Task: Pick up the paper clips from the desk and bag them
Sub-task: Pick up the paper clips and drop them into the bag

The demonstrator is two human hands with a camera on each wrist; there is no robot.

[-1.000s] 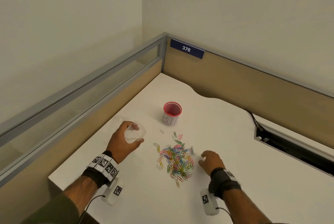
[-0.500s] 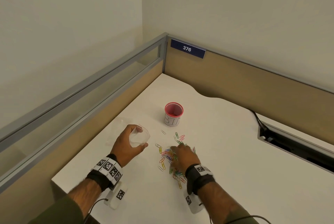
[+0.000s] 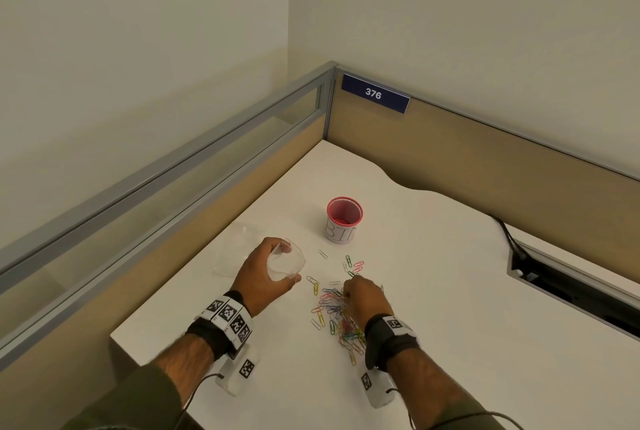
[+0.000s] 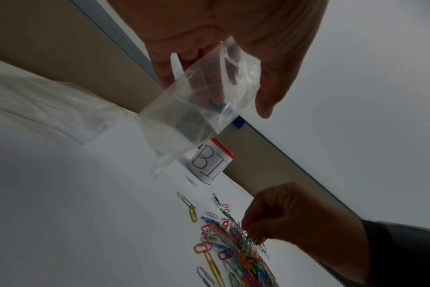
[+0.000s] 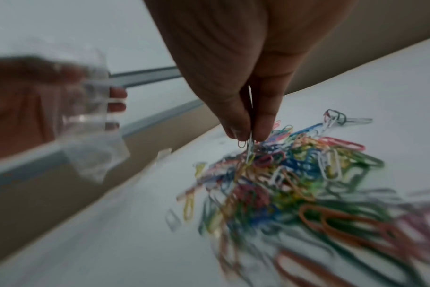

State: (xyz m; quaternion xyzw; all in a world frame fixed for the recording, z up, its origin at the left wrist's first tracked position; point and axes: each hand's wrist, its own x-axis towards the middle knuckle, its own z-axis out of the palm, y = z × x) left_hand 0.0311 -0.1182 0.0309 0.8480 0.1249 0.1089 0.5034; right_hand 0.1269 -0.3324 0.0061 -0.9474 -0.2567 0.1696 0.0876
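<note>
From the head view, the left hand [image 3: 263, 273] grips a clear bag [image 3: 285, 265] above the white surface [image 3: 450, 308]; the right hand [image 3: 365, 298] reaches into the coloured paper clips [image 3: 341, 318] heaped toward the near edge, with a red cup [image 3: 344, 220] farther back. The left wrist view shows fingers [image 4: 270, 81] curled round the bag's open mouth. The right wrist view shows fingertips [image 5: 236, 120] pinching clips off the pile.
</note>
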